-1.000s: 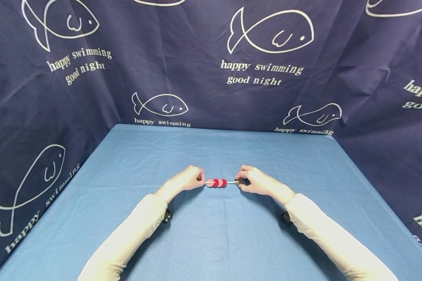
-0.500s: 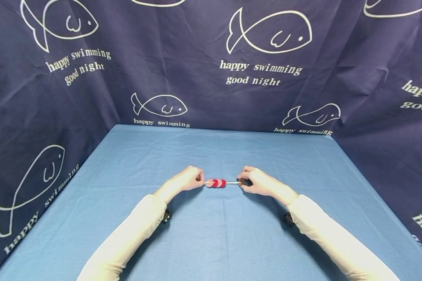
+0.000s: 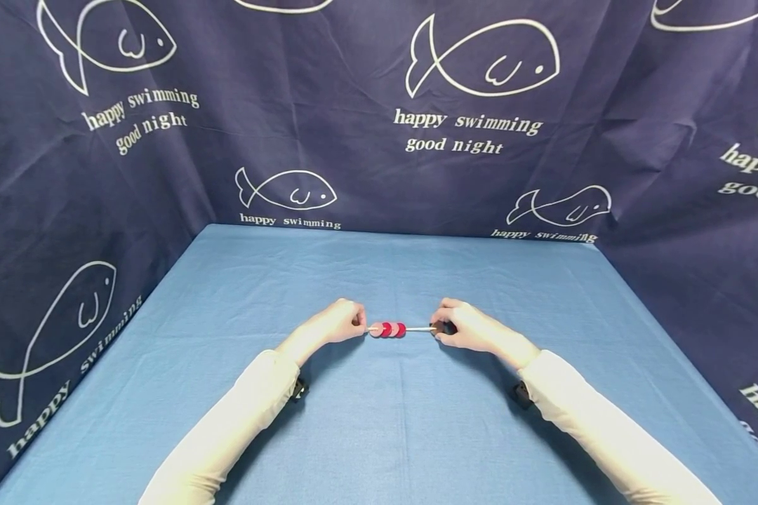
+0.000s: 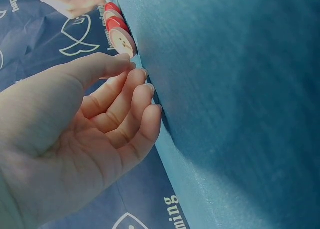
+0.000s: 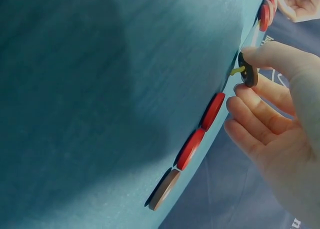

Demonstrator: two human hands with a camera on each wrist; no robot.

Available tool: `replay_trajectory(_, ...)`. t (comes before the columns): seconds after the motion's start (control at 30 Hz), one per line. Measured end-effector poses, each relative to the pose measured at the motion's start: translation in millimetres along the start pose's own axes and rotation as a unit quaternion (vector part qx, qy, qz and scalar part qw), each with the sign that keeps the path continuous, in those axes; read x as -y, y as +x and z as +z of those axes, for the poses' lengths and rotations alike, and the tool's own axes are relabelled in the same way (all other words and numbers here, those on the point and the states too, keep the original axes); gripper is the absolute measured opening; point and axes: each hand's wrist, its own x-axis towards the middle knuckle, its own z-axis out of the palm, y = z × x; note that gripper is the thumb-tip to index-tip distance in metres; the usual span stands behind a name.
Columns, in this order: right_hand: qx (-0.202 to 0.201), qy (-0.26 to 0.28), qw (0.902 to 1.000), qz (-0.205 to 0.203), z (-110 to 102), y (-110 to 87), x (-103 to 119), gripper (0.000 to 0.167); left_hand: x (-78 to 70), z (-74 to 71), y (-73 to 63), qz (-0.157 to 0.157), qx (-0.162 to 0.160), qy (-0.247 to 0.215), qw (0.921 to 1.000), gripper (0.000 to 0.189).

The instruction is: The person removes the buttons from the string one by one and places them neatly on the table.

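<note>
In the head view a pale string (image 3: 419, 329) runs between the two hands. Strung near its left end are pink and red buttons, a pink button (image 3: 375, 330) outermost and a red button (image 3: 401, 329) innermost. My left hand (image 3: 340, 320) pinches the string's left end, thumb against forefinger, right beside the pink button; its holes show in the left wrist view. My right hand (image 3: 466, 325) pinches a dark brown button (image 5: 248, 72) by its edge. A yellow end (image 5: 237, 70) of the string sticks out of that button in the right wrist view.
In the right wrist view two red buttons, a nearer one (image 5: 190, 149) and a farther one (image 5: 213, 111), lie in a row with a brown button (image 5: 164, 190) on the blue tablecloth (image 3: 366, 428). Dark blue fish-print curtains (image 3: 354, 84) stand behind and at the sides.
My right hand has moved slightly right with the dark brown button, and a longer stretch of string shows between it and the strung buttons. The left hand has stayed almost still.
</note>
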Motion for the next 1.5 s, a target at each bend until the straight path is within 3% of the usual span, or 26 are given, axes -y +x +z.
replay_trajectory(0.53, 0.009, -0.007, 0.9999, 0.011, -2.5, -4.5, -1.8, 0.013, 0.2, 0.6, 0.9, -0.003, -0.002, 0.002, 1.0000, 0.011)
replay_trajectory(0.83, -0.006, -0.009, 0.9999, -0.012, -1.8, -7.2, -4.2, 0.015, 0.2, 1.1, 0.8, -0.004, -0.002, 0.004, 1.0000, 0.011)
replay_trajectory(1.5, 0.006, -0.011, 0.9999, 0.004, -4.7, -8.1, -3.5, 0.016, -0.2, 1.0, 0.6, -0.008, 0.000, 0.004, 1.0000, 0.010)
